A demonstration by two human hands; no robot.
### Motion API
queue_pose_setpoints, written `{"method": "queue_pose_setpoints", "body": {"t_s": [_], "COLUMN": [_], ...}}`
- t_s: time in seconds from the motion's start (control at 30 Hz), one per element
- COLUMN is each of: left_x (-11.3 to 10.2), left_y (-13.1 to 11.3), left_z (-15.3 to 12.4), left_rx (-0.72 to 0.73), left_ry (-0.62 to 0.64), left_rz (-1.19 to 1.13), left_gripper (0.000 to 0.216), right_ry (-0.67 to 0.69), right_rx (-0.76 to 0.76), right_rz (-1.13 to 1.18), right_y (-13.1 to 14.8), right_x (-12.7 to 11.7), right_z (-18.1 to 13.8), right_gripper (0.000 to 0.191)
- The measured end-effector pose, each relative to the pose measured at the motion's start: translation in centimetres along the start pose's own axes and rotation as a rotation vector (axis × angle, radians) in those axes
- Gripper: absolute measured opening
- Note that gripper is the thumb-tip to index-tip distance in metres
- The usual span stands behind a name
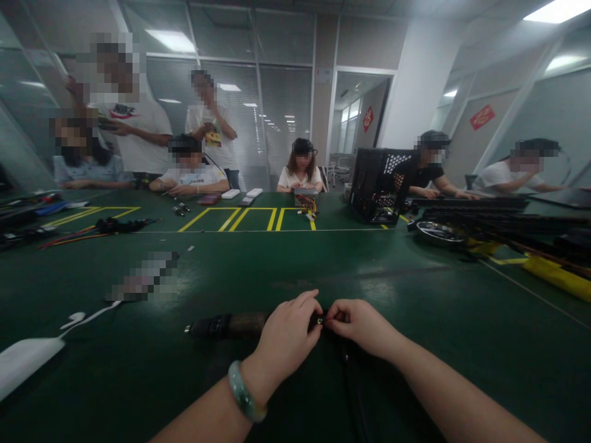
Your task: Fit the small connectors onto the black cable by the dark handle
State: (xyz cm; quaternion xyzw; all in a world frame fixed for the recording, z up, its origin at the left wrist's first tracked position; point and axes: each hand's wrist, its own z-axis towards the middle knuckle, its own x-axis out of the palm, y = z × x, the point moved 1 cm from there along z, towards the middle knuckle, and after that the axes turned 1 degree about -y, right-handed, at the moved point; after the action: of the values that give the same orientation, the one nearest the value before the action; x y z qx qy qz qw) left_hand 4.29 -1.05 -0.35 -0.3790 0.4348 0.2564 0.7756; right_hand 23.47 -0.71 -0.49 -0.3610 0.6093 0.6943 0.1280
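At 12 o'clock on the green bench mat (295,271), my left hand (282,344), jade bangle (243,391) at the wrist, and my right hand (362,326) are brought together, fingertips clenched on a small black connector (321,320), its detail mostly hidden by them. A black sleeved cable (226,326) extends toward 9 o'clock; a thin dark lead (348,375) drops toward 6 o'clock

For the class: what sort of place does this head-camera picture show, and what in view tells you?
Probably an electronics assembly workshop: a long green work mat marked with yellow tape, an open black computer case, and bundles of coloured wires.
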Motion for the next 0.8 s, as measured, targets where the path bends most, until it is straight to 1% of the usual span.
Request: {"method": "queue_pose_setpoints", "body": {"t_s": [0.17,0.4,0.63,0.8], "left_x": [0.06,0.24,0.05,0.31], "left_y": [0.05,0.09,-0.05,0.19], "left_z": [-0.04,0.1,0.0,0.02], "left_rx": [0.012,0.043,0.032,0.049], "left_ry": [0.013,-0.002,-0.009,0.009], "left_rz": [-0.004,0.003,0.012,0.012], "left_gripper": [0.007,0.018,0.011,0.017], "right_ry": [0.006,0.003,-0.001,0.003], "right_rx": [0.012,0.011,0.004,0.011], "right_rz": [0.002,0.016,0.006,0.001], "right_y": [0.16,-0.22,-0.4,-0.24], "right_x": [-0.06,0.16,0.16,0.01], "right_z": [-0.04,0.1,0.14,0.0], "right_gripper": [0.012,0.013,0.012,0.014]}}
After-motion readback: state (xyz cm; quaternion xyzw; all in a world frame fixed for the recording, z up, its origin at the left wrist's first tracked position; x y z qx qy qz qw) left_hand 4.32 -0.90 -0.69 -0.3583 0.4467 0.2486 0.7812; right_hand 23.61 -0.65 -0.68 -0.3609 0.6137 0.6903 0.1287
